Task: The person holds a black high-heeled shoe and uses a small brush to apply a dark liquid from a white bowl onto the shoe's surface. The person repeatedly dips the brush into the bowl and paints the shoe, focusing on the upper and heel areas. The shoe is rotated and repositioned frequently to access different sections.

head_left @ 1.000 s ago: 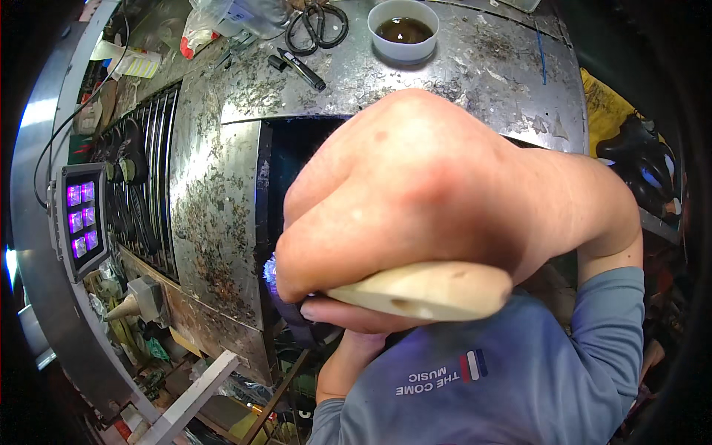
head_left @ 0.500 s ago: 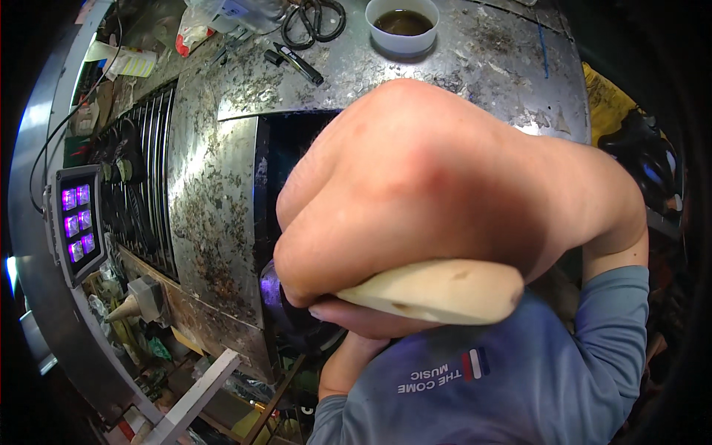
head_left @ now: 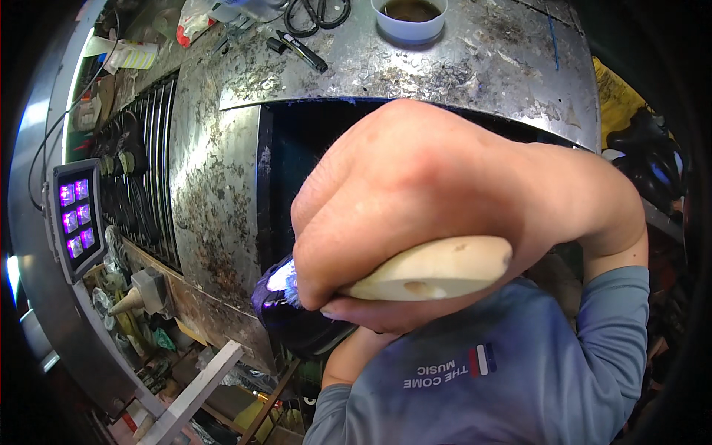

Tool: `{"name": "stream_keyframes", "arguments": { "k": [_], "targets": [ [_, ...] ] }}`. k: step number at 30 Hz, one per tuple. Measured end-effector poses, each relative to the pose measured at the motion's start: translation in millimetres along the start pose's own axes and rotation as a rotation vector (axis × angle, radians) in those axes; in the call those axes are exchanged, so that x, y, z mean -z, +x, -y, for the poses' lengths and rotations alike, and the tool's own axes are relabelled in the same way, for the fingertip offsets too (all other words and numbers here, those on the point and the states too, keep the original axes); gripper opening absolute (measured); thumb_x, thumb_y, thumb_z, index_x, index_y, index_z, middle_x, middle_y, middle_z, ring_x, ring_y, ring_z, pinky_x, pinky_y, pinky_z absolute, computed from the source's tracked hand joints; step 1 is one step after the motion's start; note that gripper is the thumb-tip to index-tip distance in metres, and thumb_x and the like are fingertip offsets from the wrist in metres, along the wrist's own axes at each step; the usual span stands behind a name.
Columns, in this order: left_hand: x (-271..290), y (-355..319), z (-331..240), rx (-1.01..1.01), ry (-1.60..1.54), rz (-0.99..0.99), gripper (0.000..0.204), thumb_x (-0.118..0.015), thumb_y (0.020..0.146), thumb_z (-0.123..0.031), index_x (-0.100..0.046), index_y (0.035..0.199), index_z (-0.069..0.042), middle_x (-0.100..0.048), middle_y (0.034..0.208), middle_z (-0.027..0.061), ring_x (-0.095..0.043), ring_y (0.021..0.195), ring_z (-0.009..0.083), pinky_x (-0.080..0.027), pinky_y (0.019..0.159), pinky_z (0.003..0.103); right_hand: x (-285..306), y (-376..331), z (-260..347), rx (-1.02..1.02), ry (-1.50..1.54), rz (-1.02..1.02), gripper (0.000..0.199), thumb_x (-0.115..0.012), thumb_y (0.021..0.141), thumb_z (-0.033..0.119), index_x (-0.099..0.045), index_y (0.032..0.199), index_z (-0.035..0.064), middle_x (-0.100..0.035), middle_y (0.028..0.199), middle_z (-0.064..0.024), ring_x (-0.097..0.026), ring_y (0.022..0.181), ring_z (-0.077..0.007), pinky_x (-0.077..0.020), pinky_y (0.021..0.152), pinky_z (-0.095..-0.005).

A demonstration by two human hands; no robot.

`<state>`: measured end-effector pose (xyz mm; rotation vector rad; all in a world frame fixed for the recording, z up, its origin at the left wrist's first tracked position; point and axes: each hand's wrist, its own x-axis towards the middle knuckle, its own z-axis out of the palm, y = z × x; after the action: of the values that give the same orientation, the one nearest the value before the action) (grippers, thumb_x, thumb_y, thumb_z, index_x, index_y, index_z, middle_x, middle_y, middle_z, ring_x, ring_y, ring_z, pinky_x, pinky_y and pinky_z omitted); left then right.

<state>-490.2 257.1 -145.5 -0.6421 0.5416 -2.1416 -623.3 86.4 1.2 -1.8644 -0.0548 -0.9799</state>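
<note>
My right hand [head_left: 400,200] is closed round the pale wooden handle [head_left: 437,271] of what looks like a brush, its rounded end pointing right. Bluish-white bristles [head_left: 288,283] show just past the fingers. They meet a dark item [head_left: 297,322], probably a shoe, which catches purple light. My left forearm [head_left: 356,361] runs up behind the right hand. The left hand's fingers are hidden there, so their grip cannot be seen.
A worn metal bench [head_left: 215,200] surrounds a dark opening [head_left: 297,141]. On it lie a black marker [head_left: 302,52], black-handled scissors [head_left: 319,18] and a white bowl [head_left: 410,30] of dark liquid. A purple lamp [head_left: 76,219] and a rack of dark shoes [head_left: 126,148] stand left.
My right hand has shifted slightly right with the handle, which has tilted upward. More of the dark item and the bristles now show at its left.
</note>
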Motion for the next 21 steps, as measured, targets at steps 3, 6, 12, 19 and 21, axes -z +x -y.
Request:
{"name": "stream_keyframes", "arguments": {
  "k": [3,6,12,19,21],
  "targets": [
    [3.1,7.4,-0.3,0.089,-0.060,0.079,0.042,-0.052,0.105,-0.039,-0.064,0.120,-0.002,-0.070,0.111,0.0124,-0.068,0.105,0.0224,-0.059,0.078,0.035,-8.0,-3.3,-2.9,-0.072,0.044,-0.045,0.009,-0.073,0.078,0.013,-0.068,0.078,0.0056,-0.063,0.070,-0.0120,-0.063,0.066,-0.0348,-0.0510,0.060,-0.0416],
    [3.0,14.7,0.8,0.150,-0.106,0.123,0.041,-0.052,0.105,-0.038,-0.065,0.118,-0.001,-0.071,0.108,0.0130,-0.069,0.102,0.0223,-0.060,0.074,0.034,-10.6,-6.4,-4.2,-0.109,0.066,-0.091,0.009,-0.073,0.073,0.015,-0.069,0.073,0.0069,-0.063,0.067,-0.0124,-0.063,0.067,-0.0361,-0.0516,0.062,-0.0429],
    [0.6,18.2,3.1,0.194,-0.138,0.178,0.040,-0.051,0.106,-0.035,-0.067,0.115,0.001,-0.073,0.102,0.0142,-0.072,0.095,0.0223,-0.061,0.068,0.032,-16.2,-13.0,-11.0,-0.091,0.066,-0.099,0.006,-0.072,0.075,0.015,-0.071,0.076,0.0089,-0.065,0.070,-0.0108,-0.064,0.070,-0.0345,-0.0523,0.063,-0.0420],
    [3.0,19.2,5.9,0.231,-0.182,0.186,0.035,-0.053,0.106,-0.030,-0.068,0.111,0.002,-0.075,0.094,0.0143,-0.074,0.087,0.0226,-0.063,0.063,0.030,-11.6,-21.0,-13.2,-0.044,0.056,-0.017,0.013,-0.078,0.082,0.012,-0.071,0.091,0.0052,-0.067,0.080,-0.0097,-0.067,0.072,-0.0315,-0.0528,0.062,-0.0385],
    [-0.1,16.1,3.8,0.269,-0.180,0.115,0.033,-0.055,0.105,-0.028,-0.068,0.113,0.001,-0.075,0.096,0.0133,-0.074,0.088,0.0229,-0.063,0.066,0.030,-9.3,-24.7,-15.4,-0.027,0.027,-0.005,0.014,-0.078,0.083,0.011,-0.070,0.093,0.0042,-0.067,0.081,-0.0094,-0.067,0.072,-0.0310,-0.0526,0.061,-0.0381]
  ]
}}
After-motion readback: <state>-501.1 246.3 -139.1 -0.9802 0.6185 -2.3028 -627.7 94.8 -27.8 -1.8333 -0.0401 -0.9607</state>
